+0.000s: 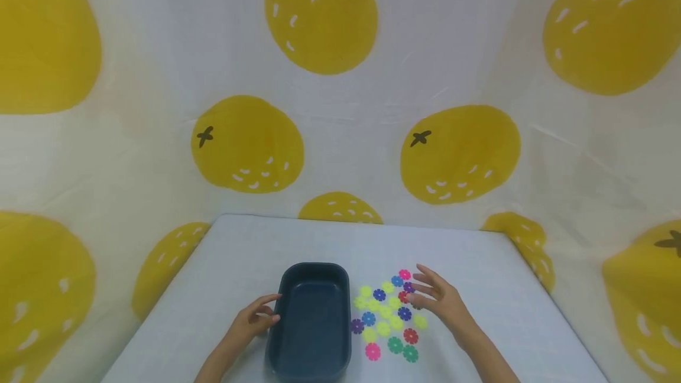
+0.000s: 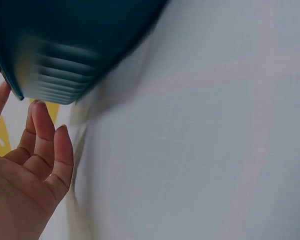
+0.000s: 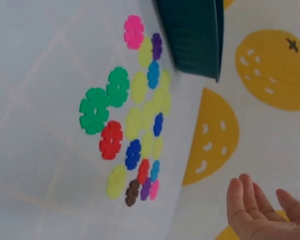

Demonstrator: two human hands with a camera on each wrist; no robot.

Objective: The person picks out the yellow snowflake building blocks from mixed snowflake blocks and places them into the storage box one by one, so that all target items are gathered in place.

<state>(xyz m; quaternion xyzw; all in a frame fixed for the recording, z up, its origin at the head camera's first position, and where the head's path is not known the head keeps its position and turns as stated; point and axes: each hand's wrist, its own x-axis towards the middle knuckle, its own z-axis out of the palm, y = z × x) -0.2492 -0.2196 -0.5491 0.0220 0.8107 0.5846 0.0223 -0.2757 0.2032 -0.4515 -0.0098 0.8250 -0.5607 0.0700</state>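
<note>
Dark teal, rectangular plastic tray point(image 1: 310, 330) with rounded corners sits on a worktop point(image 1: 479, 270) draped in white cloth, faint pink lines crossing the fabric in the wrist views. At its left rim, a person's bare left hand point(image 1: 250, 319) touches the side with relaxed, slightly bent fingers. To the right of the tray, thin flower-edged plastic discs are spread in a loose cluster, with bright yellow discs point(image 1: 383, 328) bunched through its middle. One purple disc point(image 1: 357, 326) lies just beside the tray's right wall, a light blue disc point(image 1: 369, 318) near it. Closer to the person are a bright pink disc point(image 1: 373, 351) and two touching green discs point(image 1: 395, 345), with a red disc point(image 1: 411, 336) just beyond the pair. Over the cluster's right side hangs the bare right hand point(image 1: 441, 303), fingers spread and loosely extended, holding nothing; a brown disc point(image 3: 132, 193) shows clearly from the right wrist. Behind, white fabric point(image 1: 351, 135) printed with large yellow fruit point(image 1: 247, 146) rises around the worktop.
</note>
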